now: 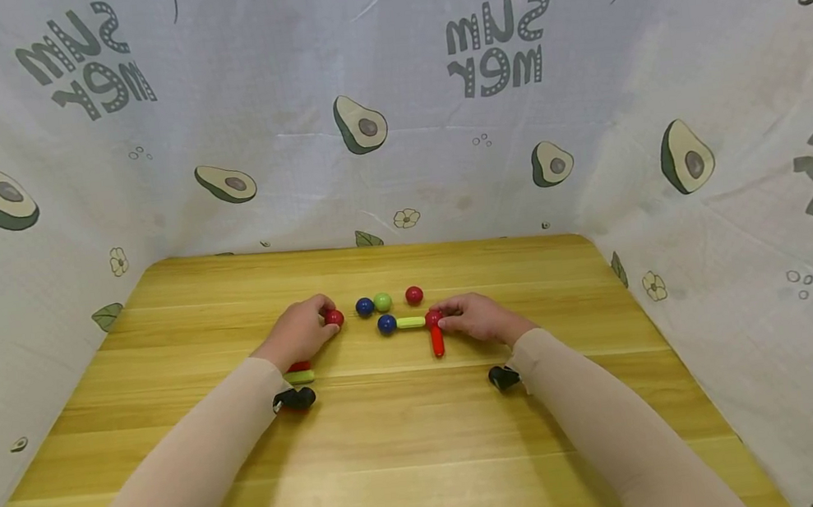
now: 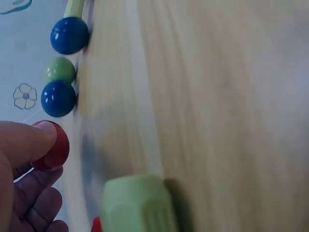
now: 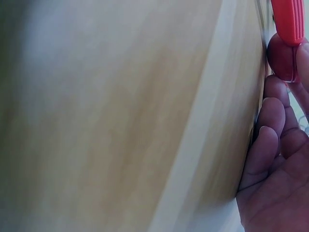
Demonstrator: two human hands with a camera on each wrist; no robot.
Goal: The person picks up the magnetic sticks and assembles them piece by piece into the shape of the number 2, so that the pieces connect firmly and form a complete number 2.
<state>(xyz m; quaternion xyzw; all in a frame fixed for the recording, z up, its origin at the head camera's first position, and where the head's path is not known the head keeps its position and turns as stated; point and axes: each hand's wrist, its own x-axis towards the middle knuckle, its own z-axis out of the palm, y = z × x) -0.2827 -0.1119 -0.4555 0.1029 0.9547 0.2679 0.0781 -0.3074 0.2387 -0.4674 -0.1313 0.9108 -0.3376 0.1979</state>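
My left hand (image 1: 300,331) pinches a red ball (image 1: 335,318) between thumb and fingers, left of the other balls. My right hand (image 1: 483,316) holds a second red ball (image 1: 433,317), the corner of a small joined piece. From that ball a yellow-green rod (image 1: 410,322) runs left to a blue ball (image 1: 387,324), and a red rod (image 1: 437,342) points toward me. The right wrist view shows the thumb and fingers at the corner ball (image 3: 283,59), with the ribbed red rod (image 3: 288,21) against it.
Behind the joined piece lie a blue ball (image 1: 364,307), a green ball (image 1: 383,302) beside it, and a loose red ball (image 1: 414,295). Under my left wrist are more rods, one yellow-green (image 1: 300,377), partly hidden by the sleeve. Patterned cloth (image 1: 444,183) walls the wooden table (image 1: 399,469).
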